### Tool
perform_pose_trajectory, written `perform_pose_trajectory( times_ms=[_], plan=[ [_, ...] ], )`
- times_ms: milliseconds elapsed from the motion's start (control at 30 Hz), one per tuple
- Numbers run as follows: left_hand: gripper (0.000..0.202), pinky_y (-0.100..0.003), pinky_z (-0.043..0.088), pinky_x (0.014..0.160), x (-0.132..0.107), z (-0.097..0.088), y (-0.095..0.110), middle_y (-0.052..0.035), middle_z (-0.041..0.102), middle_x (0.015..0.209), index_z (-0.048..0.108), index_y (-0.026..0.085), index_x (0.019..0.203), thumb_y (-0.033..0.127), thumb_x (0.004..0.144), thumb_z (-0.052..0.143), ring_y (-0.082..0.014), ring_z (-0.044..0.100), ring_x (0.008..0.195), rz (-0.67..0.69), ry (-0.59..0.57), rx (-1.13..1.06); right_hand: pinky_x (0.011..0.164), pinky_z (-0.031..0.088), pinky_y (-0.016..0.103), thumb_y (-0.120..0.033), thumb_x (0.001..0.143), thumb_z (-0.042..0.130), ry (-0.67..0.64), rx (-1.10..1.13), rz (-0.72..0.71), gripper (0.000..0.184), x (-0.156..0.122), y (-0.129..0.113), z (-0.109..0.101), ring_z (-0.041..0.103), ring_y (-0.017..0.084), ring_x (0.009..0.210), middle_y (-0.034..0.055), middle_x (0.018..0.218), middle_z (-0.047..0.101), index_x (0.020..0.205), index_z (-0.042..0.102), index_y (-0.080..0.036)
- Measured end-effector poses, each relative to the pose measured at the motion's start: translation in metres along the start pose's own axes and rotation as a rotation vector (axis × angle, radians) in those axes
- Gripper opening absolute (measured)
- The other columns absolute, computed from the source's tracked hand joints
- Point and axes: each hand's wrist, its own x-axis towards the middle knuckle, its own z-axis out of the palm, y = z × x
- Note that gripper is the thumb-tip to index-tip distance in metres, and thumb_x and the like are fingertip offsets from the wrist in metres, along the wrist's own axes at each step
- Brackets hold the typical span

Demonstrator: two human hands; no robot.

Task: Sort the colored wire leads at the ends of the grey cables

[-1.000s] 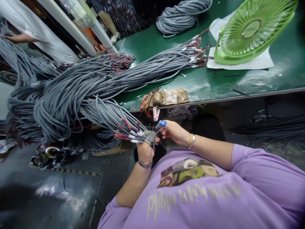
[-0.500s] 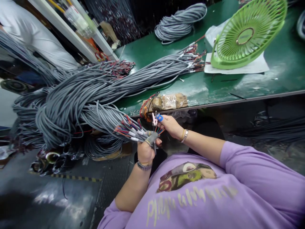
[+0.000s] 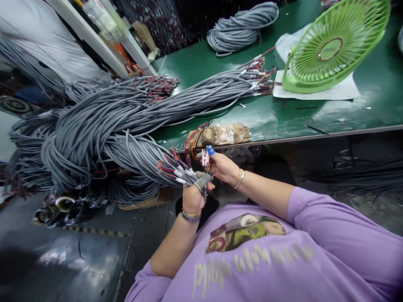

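My left hand (image 3: 192, 196) is closed in a fist round the stripped ends of a bunch of grey cables (image 3: 151, 161), with grey tape on its thumb. Coloured wire ends (image 3: 178, 167) fan out just above that fist. My right hand (image 3: 221, 167), a blue cap on one fingertip, pinches a few of the thin coloured wires beside the left thumb. It sits right below a small pink clip (image 3: 205, 157) hanging from the bench edge. A large heap of grey cables (image 3: 103, 121) runs from the bench down to my left hand.
A green bench (image 3: 346, 113) carries a green fan (image 3: 333, 46) on white paper, a coil of grey cable (image 3: 241, 27) at the back and a taped brown block (image 3: 220, 134) at its front edge. Another person in white (image 3: 47, 46) stands at upper left. Dark floor lies below left.
My right hand has moved up and left from beside the left fist to just under the pink clip, pulling wires with it. The left fist has stayed closed on the cable ends.
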Motion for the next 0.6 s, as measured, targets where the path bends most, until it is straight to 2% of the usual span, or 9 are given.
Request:
perform_pose_trajectory(
  times_ms=[100, 233, 333, 467, 600],
  plan=[
    [0.024, -0.025, 0.05, 0.052, 0.0, 0.0, 0.0, 0.0013, 0.054, 0.042, 0.055, 0.016, 0.047, 0.019, 0.066, 0.069, -0.01, 0.053, 0.04, -0.004, -0.01, 0.007, 0.046, 0.032, 0.018, -0.063, 0.072, 0.067, -0.003, 0.021, 0.039, 0.051, 0.001, 0.002, -0.002, 0.038, 0.005, 0.051, -0.002, 0.061, 0.053, 0.075, 0.064, -0.012],
    [0.019, -0.024, 0.046, 0.046, -0.004, -0.001, 0.002, 0.0023, 0.054, 0.04, 0.058, 0.016, 0.051, 0.021, 0.065, 0.071, -0.0108, 0.053, 0.039, -0.013, 0.017, -0.004, 0.048, 0.037, 0.021, -0.069, 0.078, 0.055, -0.01, 0.024, 0.133, 0.055, -0.001, -0.001, -0.006, 0.046, 0.009, 0.053, 0.0012, 0.065, 0.058, 0.078, 0.064, -0.014],
    [0.02, -0.024, 0.047, 0.049, -0.01, -0.003, 0.002, 0.0013, 0.056, 0.042, 0.059, 0.016, 0.052, 0.021, 0.067, 0.071, -0.0112, 0.055, 0.042, 0.019, 0.02, 0.015, 0.05, 0.039, 0.022, -0.069, 0.083, 0.048, -0.038, 0.02, 0.193, 0.057, -0.004, -0.006, -0.008, 0.049, 0.01, 0.055, 0.0035, 0.07, 0.061, 0.08, 0.064, -0.014],
    [0.019, -0.026, 0.048, 0.054, -0.016, -0.003, 0.003, 0.0006, 0.058, 0.046, 0.061, 0.016, 0.054, 0.021, 0.071, 0.068, -0.0122, 0.058, 0.046, 0.084, 0.055, 0.012, 0.051, 0.039, 0.021, -0.058, 0.085, 0.053, -0.076, 0.021, 0.21, 0.046, -0.007, -0.011, -0.008, 0.05, 0.01, 0.057, 0.0027, 0.071, 0.062, 0.086, 0.066, -0.014],
    [0.018, -0.024, 0.047, 0.053, -0.013, 0.002, 0.001, 0.0019, 0.058, 0.046, 0.061, 0.017, 0.055, 0.02, 0.071, 0.069, -0.0112, 0.057, 0.045, 0.108, 0.109, -0.009, 0.053, 0.038, 0.02, -0.039, 0.083, 0.064, -0.04, -0.023, 0.086, 0.025, -0.008, -0.008, -0.008, 0.047, 0.007, 0.056, -0.0002, 0.067, 0.059, 0.08, 0.065, -0.014]
  ],
)
